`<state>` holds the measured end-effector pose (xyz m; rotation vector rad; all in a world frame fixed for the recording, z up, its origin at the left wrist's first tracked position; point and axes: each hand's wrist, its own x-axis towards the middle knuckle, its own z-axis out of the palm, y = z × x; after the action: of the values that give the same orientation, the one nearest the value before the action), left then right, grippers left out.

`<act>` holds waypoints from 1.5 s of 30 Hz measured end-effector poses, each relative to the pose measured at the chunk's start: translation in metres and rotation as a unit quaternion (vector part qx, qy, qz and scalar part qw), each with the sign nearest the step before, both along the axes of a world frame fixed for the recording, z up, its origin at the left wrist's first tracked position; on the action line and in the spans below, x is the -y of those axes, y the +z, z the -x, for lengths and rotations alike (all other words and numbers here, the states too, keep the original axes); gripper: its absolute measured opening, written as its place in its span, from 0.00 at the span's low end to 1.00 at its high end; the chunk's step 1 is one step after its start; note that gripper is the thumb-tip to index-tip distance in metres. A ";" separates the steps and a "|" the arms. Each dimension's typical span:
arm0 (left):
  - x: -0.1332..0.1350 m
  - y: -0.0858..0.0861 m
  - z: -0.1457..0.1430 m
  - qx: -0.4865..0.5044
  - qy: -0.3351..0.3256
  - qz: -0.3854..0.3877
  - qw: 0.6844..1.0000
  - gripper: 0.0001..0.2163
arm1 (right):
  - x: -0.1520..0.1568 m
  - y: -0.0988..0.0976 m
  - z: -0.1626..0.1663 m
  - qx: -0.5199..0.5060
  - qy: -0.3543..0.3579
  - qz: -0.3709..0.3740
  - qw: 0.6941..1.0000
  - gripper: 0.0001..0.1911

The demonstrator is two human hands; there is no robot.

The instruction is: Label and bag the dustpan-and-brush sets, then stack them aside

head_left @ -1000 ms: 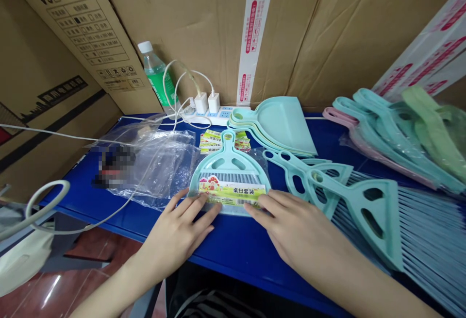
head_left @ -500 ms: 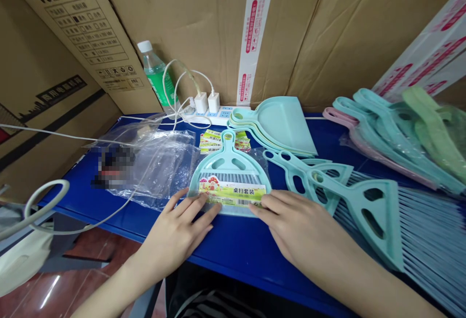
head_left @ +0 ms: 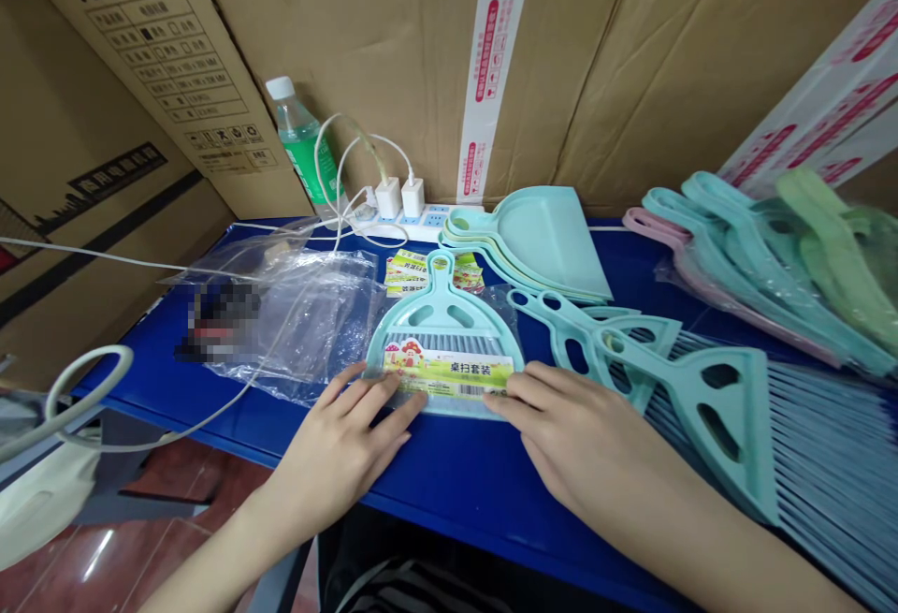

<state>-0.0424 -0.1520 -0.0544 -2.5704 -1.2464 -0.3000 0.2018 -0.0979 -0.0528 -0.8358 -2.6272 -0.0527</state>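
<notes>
A light-blue dustpan and brush set [head_left: 449, 309] lies face up in clear plastic on the blue table, its handle pointing away from me. Across its bristles sits a printed card label [head_left: 456, 372] with mushroom drawings. My left hand [head_left: 354, 435] holds the lower left corner, with the fingers over the card's edge and slightly apart. At the lower right corner, my right hand [head_left: 568, 430] grips the set, thumb and fingers pressed at the label's end. Both palms face down, and the undersides of the fingers are hidden.
Loose brushes [head_left: 702, 384] lie at right, with wrapped sets [head_left: 758, 257] behind. Stacked dustpans [head_left: 547, 239] and label cards [head_left: 403, 271] are beyond the set. Clear bags [head_left: 315, 313], a bottle [head_left: 305, 150], and a power strip [head_left: 439, 220] with cables are left; cardboard boxes [head_left: 393, 42] stand behind.
Almost nothing differs. My right hand's fingertips have shifted very slightly at the set's lower right corner; the left hand stays in place.
</notes>
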 end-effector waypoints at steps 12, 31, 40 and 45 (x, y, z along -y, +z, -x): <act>0.002 -0.003 -0.005 -0.018 0.013 -0.032 0.999 0.15 | 0.005 -0.008 0.013 0.027 -0.002 -0.043 0.999 0.19; -0.001 -0.002 -0.006 -0.014 0.020 -0.034 0.999 0.19 | -0.001 -0.008 0.005 -0.028 0.020 -0.051 0.998 0.14; 0.002 0.000 0.007 -0.020 0.030 -0.042 0.998 0.17 | -0.003 -0.002 -0.001 -0.021 0.019 0.007 1.000 0.14; 0.006 0.001 0.020 -0.011 0.036 -0.027 0.999 0.16 | -0.001 0.002 -0.004 -0.028 -0.006 0.020 0.999 0.12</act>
<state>-0.0624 -0.1580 -0.0537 -2.4710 -1.3004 -0.2856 0.2060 -0.0966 -0.0511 -0.8534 -2.5791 0.0187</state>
